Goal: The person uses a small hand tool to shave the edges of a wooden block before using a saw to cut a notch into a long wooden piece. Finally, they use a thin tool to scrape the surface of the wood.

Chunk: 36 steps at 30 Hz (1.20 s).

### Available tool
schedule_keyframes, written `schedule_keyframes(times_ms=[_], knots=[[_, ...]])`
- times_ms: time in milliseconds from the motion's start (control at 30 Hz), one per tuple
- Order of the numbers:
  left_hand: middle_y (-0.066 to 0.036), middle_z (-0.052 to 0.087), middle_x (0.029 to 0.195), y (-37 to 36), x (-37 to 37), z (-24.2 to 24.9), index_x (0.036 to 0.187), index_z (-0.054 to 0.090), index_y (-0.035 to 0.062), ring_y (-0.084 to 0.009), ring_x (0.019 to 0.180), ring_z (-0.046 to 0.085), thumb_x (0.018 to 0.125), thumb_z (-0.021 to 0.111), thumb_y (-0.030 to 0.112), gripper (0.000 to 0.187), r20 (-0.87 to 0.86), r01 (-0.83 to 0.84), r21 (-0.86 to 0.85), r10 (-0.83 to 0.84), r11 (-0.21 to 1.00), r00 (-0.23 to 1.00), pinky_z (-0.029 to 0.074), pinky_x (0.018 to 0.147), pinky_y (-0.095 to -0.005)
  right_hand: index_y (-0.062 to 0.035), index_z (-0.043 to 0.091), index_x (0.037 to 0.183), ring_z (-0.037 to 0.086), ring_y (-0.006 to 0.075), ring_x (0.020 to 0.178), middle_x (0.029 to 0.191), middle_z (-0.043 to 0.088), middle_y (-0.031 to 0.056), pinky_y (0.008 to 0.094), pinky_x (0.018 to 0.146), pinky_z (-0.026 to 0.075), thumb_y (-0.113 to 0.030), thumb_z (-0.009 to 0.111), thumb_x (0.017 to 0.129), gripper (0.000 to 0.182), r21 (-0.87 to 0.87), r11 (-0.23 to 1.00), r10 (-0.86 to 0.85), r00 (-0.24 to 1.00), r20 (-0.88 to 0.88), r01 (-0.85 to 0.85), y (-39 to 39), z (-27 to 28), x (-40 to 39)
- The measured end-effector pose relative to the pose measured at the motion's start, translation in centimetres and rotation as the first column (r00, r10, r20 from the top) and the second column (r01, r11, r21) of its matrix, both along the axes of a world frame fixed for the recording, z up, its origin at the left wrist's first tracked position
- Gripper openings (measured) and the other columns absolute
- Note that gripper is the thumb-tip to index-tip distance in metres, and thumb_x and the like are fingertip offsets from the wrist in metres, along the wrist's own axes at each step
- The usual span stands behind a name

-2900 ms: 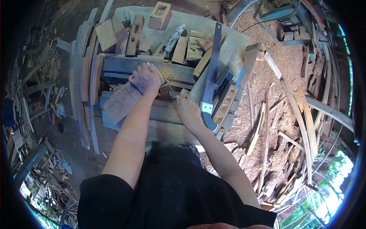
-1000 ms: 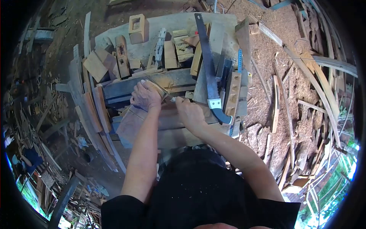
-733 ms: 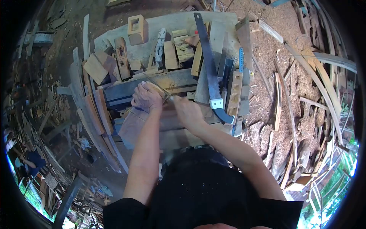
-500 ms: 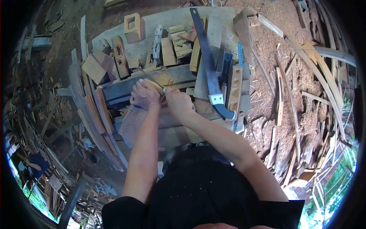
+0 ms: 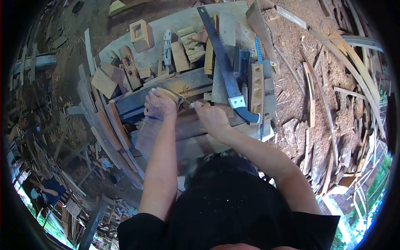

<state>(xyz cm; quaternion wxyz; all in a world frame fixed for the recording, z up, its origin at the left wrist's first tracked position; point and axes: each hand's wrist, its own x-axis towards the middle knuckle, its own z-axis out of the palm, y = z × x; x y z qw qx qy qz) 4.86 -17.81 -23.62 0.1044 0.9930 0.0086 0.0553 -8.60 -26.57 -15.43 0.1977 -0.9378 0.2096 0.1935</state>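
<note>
My left hand (image 5: pixel 160 104) is closed over a small pale piece of wood (image 5: pixel 170 93), pressing it against the bench. My right hand (image 5: pixel 211 118) is wrapped round the handle end of a thin file-like metal tool, whose narrow shaft (image 5: pixel 185 100) runs to the wood piece. A light-coloured collar (image 5: pixel 192 105) shows at my right fingertips; the rest of the handle is hidden in the fist. Beneath both hands are a dark metal-coloured beam (image 5: pixel 143 94) and a broad wooden board (image 5: pixel 156 135).
Right of my hands lies a handsaw (image 5: pixel 223 56), beside a wooden block with square holes (image 5: pixel 256 93) and a blue ruler (image 5: pixel 258 50). Wood offcuts (image 5: pixel 180 56), a wooden plane body (image 5: pixel 130 66) and a hollow block (image 5: pixel 141 35) sit beyond. Another person (image 5: pixel 52 189) is far left.
My right hand has drawn back to the right, away from my left hand, pulling the tool so more shaft shows between them. My left hand stays on the wood piece. The view has shifted slightly.
</note>
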Motion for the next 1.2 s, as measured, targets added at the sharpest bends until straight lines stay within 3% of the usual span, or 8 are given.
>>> schedule_keyframes(times_ms=[67,167,367,700,767,900,967,1200], knots=[[-0.011,0.062,0.102,0.0,-0.1,0.5,0.095,0.063,0.0078,-0.0332,0.094,0.056,0.097,0.033,0.035,0.041,-0.024,0.007,0.007,-0.007,1.0,1.0,0.032,0.084,-0.0495,-0.0053,0.057,0.098,0.07,0.0248,0.069,0.081,0.068,0.0127,0.0329,0.06,0.056,-0.01,0.054,0.084,0.015,0.044,0.999,-0.038,0.974,0.223,0.028,0.2,-2.0,0.6],[-0.011,0.062,0.103,-0.2,0.3,1.1,0.097,0.063,0.0078,-0.033,0.096,0.056,0.098,0.032,0.036,0.041,-0.036,0.016,0.02,-0.016,1.0,0.999,0.032,0.085,-0.0498,-0.0027,0.05,0.098,0.069,0.0299,0.073,0.08,0.067,0.0172,0.038,0.063,0.056,-0.008,0.052,0.085,0.014,0.115,0.991,-0.073,0.992,0.106,0.061,1.1,-3.2,4.3],[-0.012,0.061,0.102,0.2,-0.6,0.6,0.098,0.061,0.0081,-0.0333,0.096,0.055,0.098,0.032,0.038,0.041,0.01,0.028,0.002,-0.028,1.0,1.0,0.033,0.085,-0.0503,-0.0031,0.048,0.099,0.068,0.0304,0.07,0.076,0.065,0.0174,0.0411,0.059,0.054,-0.01,0.051,0.084,0.016,0.23,0.97,-0.136,0.954,0.266,0.074,0.5,-4.1,2.6],[-0.009,0.063,0.1,0.4,-0.5,0.7,0.098,0.062,0.0102,-0.032,0.094,0.056,0.098,0.034,0.039,0.039,-0.013,0.07,-0.054,-0.071,0.996,0.997,0.032,0.086,-0.048,-0.0058,0.049,0.093,0.064,0.0351,0.064,0.074,0.062,0.0171,0.0443,0.056,0.052,-0.01,0.051,0.086,0.008,0.19,0.953,-0.283,0.912,0.296,0.234,-4.0,6.0,-1.7],[-0.01,0.063,0.103,0.4,-0.7,1.6,0.106,0.061,0.0118,-0.0335,0.096,0.056,0.095,0.041,0.045,0.04,-0.096,0.098,-0.026,-0.1,0.995,0.99,0.031,0.089,-0.0482,-0.0062,0.049,0.095,0.065,0.0356,0.064,0.072,0.061,0.0174,0.0445,0.055,0.052,-0.012,0.048,0.09,0.008,0.05,0.953,-0.302,0.909,0.286,0.3,-6.3,5.2,-4.1],[-0.012,0.063,0.106,0.3,-0.1,3.0,0.114,0.058,0.0135,-0.0352,0.103,0.056,0.085,0.055,0.05,0.046,-0.168,0.194,0.005,-0.19,0.981,0.967,0.031,0.094,-0.0505,-0.0056,0.048,0.096,0.063,0.041,0.068,0.074,0.061,0.0195,0.0502,0.058,0.05,-0.016,0.048,0.091,0.011,0.146,0.914,-0.405,0.875,0.266,0.379,-8.4,3.6,-8.9],[-0.013,0.063,0.111,0.2,1.5,3.6,0.118,0.055,0.0145,-0.0358,0.111,0.053,0.073,0.067,0.049,0.058,-0.491,0.196,0.009,-0.167,0.98,0.855,0.029,0.098,-0.054,-0.005,0.047,0.095,0.061,0.0442,0.07,0.078,0.061,0.021,0.0535,0.06,0.048,-0.016,0.051,0.091,0.012,0.216,0.884,-0.452,0.876,0.167,0.414,-8.3,2.8,-10.7],[-0.016,0.067,0.102,1.2,5.7,0.1,0.099,0.065,0.008,-0.0307,0.098,0.062,0.071,0.066,0.033,0.037,-0.582,0.083,-0.219,-0.198,0.972,0.789,0.046,0.084,-0.0374,-0.0028,0.046,0.092,0.059,0.0433,0.067,0.073,0.059,0.0226,0.0499,0.057,0.044,-0.009,0.057,0.088,0.014,0.387,0.824,-0.536,0.79,0.296,0.414,-6.4,1.2,-13.3]])
